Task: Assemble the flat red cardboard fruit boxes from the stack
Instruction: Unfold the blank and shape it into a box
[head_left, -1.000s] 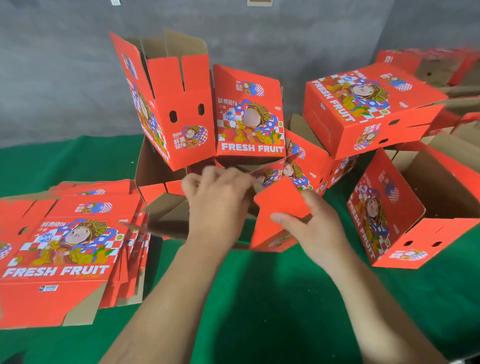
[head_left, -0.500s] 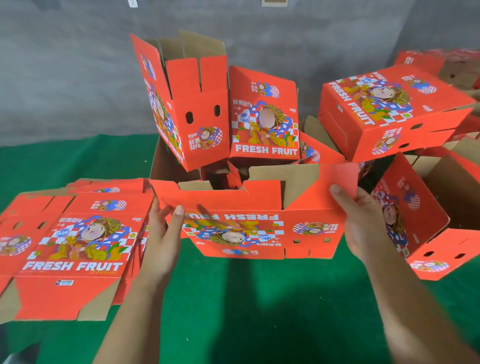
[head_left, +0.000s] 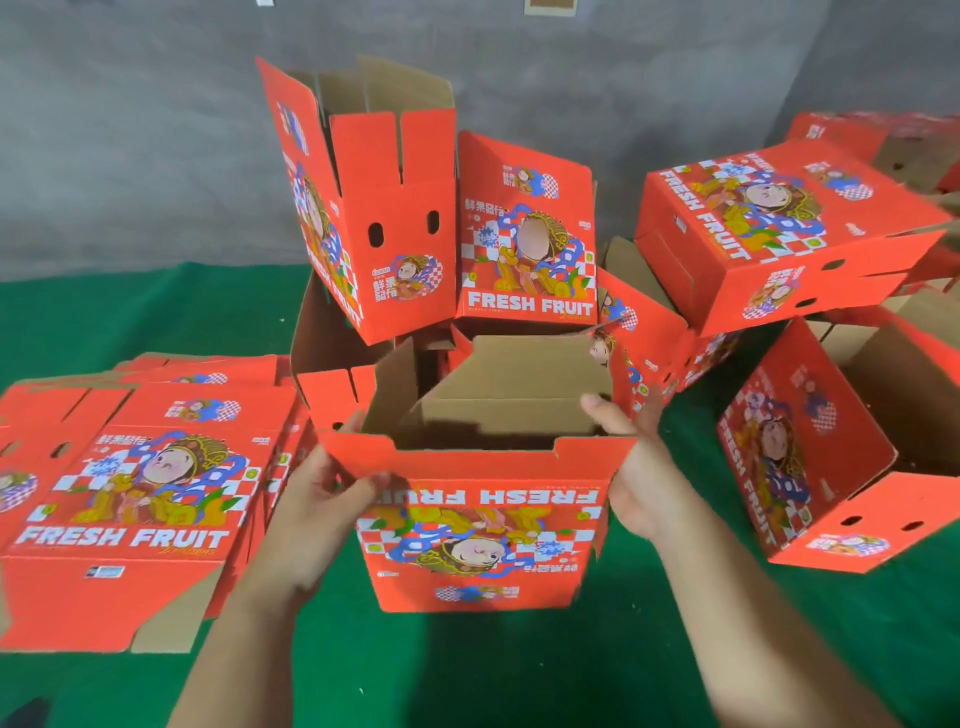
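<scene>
Left hand (head_left: 324, 493) grips the opened box (head_left: 480, 525) at its left top corner, thumb on the front; right hand (head_left: 631, 467) clasps the right corner, thumb inside. Flat stack (head_left: 130, 499) lies left of left hand; assembled boxes (head_left: 524, 234) beyond both.

Both forearms were bare to the frame's lower edge, no sleeves showing; the left hand (head_left: 317, 499) and right hand (head_left: 641, 480) wore no gloves, rings or watch.
</scene>
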